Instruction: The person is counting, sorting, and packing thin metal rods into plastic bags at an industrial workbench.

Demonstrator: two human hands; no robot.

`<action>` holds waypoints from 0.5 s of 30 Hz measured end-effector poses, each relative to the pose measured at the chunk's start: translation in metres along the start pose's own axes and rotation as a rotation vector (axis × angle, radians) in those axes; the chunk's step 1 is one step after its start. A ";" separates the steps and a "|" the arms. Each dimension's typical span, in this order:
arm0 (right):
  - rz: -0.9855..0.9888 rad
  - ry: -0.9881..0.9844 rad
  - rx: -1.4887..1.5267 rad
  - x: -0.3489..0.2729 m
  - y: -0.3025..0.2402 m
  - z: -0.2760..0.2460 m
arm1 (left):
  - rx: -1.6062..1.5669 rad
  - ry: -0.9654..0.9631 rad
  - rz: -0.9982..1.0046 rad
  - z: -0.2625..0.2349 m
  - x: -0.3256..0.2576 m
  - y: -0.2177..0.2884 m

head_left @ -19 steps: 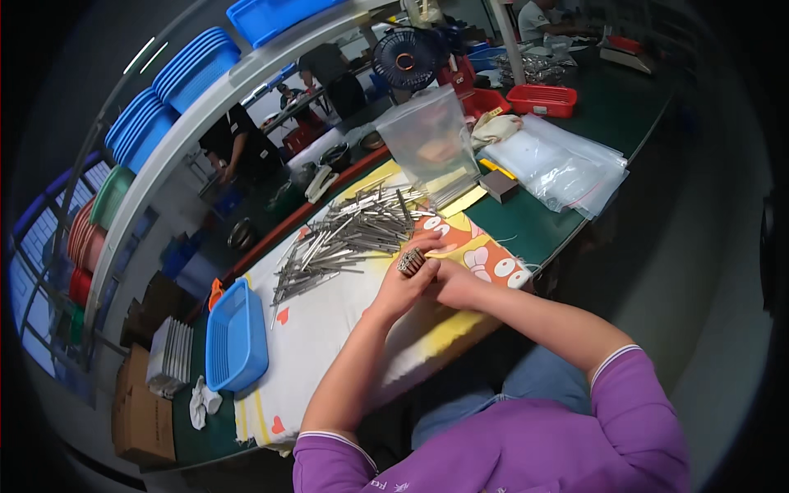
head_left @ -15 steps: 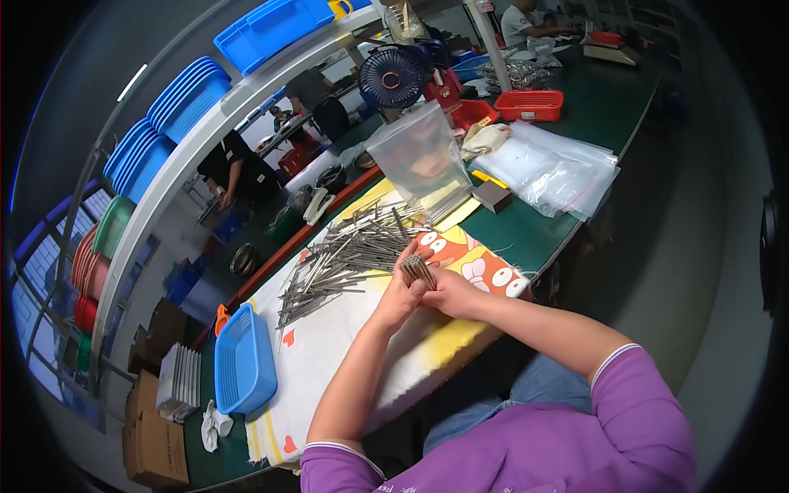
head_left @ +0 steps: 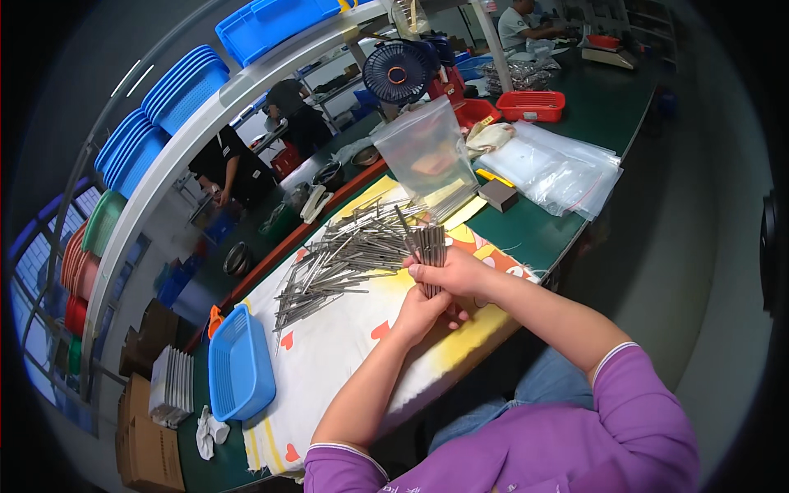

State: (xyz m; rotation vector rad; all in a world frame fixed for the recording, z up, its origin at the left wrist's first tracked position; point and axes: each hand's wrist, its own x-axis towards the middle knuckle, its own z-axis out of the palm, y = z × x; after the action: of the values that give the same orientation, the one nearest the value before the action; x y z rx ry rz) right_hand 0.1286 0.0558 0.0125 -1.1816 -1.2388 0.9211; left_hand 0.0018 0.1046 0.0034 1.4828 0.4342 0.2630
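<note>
Clamping one bundle of metal rods (head_left: 429, 251), both hands (head_left: 444, 283) sit near clear bags (head_left: 559, 168).

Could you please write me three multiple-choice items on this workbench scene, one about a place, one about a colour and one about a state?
1. Where does the loose pile of metal rods lie?
A. on the printed cloth
B. in the red basket
C. on the floor

2. What colour is the basket at the cloth's left end?
A. green
B. blue
C. yellow

3. How is the bundle of rods held?
A. lying flat
B. upright in both hands
C. inside the clear bag

Answers: 1 A, the pile spreads over the cloth. 2 B, it is plainly blue. 3 B, the right hand and left hand clasp it standing.
</note>
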 end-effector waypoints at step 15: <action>-0.974 -0.152 -1.321 -0.009 -0.008 -0.025 | -0.100 -0.232 -0.431 -0.002 -0.008 0.020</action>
State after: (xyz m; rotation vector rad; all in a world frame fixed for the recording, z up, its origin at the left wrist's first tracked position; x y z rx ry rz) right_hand 0.1512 0.0419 0.0202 -1.1540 -2.3313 -0.7030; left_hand -0.0043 0.1043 0.0240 1.2680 0.5316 -0.2244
